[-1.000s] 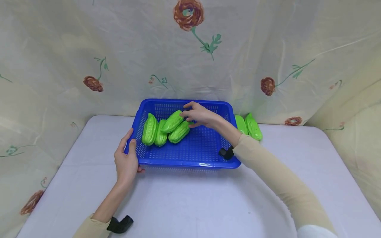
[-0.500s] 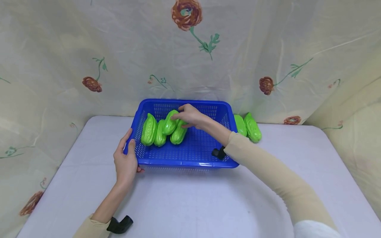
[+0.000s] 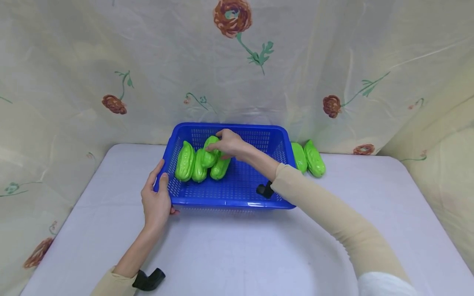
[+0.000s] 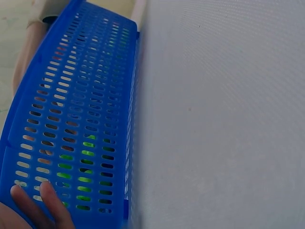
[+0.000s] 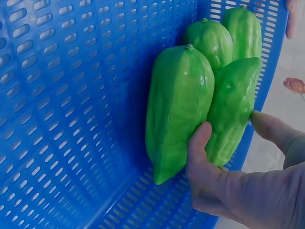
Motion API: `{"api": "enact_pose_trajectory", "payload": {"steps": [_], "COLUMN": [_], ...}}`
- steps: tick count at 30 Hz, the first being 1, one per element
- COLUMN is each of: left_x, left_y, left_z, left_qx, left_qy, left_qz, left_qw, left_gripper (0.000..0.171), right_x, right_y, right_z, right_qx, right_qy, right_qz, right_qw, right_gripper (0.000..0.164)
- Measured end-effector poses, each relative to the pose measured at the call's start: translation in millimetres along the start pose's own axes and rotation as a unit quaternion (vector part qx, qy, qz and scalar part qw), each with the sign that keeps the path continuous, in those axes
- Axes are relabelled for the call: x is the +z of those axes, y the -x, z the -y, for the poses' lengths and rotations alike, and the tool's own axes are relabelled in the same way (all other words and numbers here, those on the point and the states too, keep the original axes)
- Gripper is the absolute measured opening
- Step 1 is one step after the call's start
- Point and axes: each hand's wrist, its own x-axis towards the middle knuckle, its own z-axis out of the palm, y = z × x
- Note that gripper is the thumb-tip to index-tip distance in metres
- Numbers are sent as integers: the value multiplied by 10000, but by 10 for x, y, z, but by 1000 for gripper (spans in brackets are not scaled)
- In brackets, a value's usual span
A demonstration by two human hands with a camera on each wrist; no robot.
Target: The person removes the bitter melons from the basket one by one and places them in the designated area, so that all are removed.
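A blue plastic basket [image 3: 237,203] with slotted walls stands on the white-covered table. My left hand [image 3: 157,205] grips its left end, thumb over the rim and fingers below; in the left wrist view two fingertips [image 4: 53,202] lie against the slotted wall. Inside, my right hand [image 3: 230,144] holds a glossy green bitter gourd [image 5: 233,107] between thumb and fingers. That gourd lies over its neighbours, a bitter gourd [image 3: 221,167] at its right and another [image 3: 199,166] at its left. One more bitter gourd [image 3: 184,162] rests along the left wall.
Two more green gourds, one [image 3: 299,157] and another [image 3: 314,159], lie on the table just outside the basket's right end. A flowered cloth [image 3: 155,82] hangs behind the table. Each wrist wears a black camera mount [image 3: 149,280].
My right hand has moved left with the held gourd, which has turned more upright. The gourd beneath has also swung more upright. My left hand stays on the basket.
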Motion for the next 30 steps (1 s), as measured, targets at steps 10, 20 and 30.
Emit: {"api": "enact_pose_trajectory", "payload": {"steps": [10, 20, 30], "left_x": [-1, 3, 8], "left_y": [-1, 16, 17], "left_z": [3, 7, -12], "left_qx": [6, -63, -97], "left_qy": [-30, 10, -51], "left_qz": [14, 51, -5], "left_qw": [10000, 10000, 9999], "left_gripper": [48, 48, 48], "right_x": [8, 4, -11], "right_y": [-32, -13, -4], "right_z": [6, -52, -36], "right_qx": [30, 107, 117], "right_qy": [-819, -960, -895], "right_qz": [230, 247, 310], "right_qw": [9964, 9950, 9954], "right_gripper": [76, 75, 77]}}
